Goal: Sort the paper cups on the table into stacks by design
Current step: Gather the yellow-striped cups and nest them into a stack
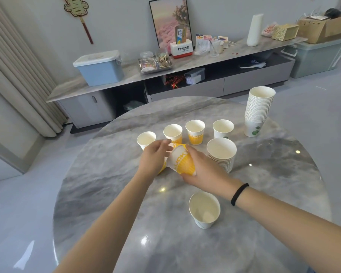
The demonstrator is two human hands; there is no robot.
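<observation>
**A pale grey room with a long sideboard**

Grey walls (116,22) are meeting a glossy grey floor (18,203) that is catching ceiling light. Beige curtains (18,75) are hanging at the left. A low marble-topped sideboard (185,65) is running along the wall, carrying a blue lidded box (99,68) and a framed picture (170,20) leaning upright. The round marble tabletop (110,174) is gleaming.

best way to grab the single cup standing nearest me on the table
Grip the lone cup around its side wall just under the rim, coming from above and from the right, probably with the right hand once it is free. The cup stands upright, mouth up, with clear table all around it.
</observation>
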